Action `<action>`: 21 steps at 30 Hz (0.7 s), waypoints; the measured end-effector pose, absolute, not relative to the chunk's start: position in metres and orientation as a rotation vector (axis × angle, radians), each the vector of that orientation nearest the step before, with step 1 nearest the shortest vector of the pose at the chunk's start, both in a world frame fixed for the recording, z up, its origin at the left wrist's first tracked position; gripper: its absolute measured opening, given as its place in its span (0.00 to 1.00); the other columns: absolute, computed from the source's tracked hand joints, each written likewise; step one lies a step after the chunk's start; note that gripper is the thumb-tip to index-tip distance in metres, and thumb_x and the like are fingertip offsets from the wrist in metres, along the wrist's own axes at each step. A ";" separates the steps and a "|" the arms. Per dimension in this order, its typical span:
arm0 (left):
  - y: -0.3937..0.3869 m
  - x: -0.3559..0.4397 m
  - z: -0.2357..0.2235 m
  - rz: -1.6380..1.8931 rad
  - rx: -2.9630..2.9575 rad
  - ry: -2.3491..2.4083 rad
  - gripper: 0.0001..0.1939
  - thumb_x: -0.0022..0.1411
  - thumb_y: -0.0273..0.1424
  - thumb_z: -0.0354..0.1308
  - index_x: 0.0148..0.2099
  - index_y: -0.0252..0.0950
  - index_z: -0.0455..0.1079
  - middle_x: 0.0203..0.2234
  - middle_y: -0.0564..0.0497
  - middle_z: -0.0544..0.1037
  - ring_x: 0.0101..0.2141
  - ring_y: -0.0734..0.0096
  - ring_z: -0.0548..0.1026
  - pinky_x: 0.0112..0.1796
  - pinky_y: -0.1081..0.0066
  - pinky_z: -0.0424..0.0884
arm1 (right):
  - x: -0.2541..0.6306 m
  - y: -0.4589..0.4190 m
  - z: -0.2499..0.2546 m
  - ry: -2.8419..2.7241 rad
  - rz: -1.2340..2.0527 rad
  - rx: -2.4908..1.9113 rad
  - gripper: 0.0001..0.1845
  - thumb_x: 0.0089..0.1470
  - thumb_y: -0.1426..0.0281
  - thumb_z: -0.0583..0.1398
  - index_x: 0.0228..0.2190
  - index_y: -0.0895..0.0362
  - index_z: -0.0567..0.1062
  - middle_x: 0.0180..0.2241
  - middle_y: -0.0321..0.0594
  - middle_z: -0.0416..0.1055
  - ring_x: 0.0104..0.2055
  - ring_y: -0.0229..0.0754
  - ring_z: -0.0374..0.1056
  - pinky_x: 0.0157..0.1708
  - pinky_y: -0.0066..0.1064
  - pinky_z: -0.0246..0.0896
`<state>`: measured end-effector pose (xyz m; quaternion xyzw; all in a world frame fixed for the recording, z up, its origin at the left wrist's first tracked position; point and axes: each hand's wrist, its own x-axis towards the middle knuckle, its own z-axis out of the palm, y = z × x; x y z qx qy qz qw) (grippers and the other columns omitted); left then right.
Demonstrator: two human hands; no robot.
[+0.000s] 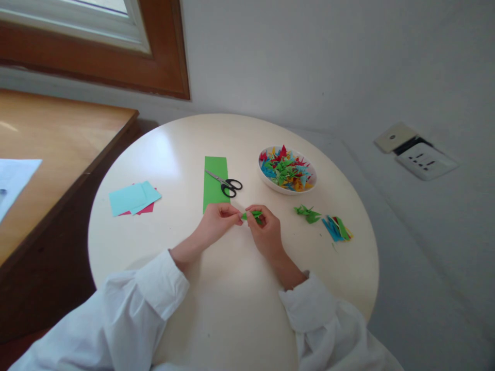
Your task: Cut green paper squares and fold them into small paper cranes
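Fingers of your left hand (218, 220) and right hand (266, 226) were pinched on a small folded green paper (253, 215) between them, above the round table (232, 319), just on your side of the scissors (226, 184) lying across a green strip (215, 201).

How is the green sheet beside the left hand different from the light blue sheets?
The green sheet is one long, narrow rectangle, while the light blue sheets overlap and look closer to square. Scissors lie partly on the green sheet; the light blue sheets have nothing on top, but red paper underneath. Both look flat and plain.
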<state>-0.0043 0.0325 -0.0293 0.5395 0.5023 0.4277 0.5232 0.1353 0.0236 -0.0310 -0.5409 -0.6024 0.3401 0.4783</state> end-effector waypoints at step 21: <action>0.031 0.000 -0.025 1.135 1.049 1.083 0.16 0.43 0.39 0.65 0.28 0.33 0.66 0.19 0.51 0.76 0.26 0.66 0.77 0.27 0.72 0.71 | 0.134 0.022 -0.031 -1.433 0.803 -1.259 0.05 0.48 0.68 0.58 0.26 0.56 0.71 0.32 0.40 0.71 0.31 0.39 0.67 0.28 0.30 0.63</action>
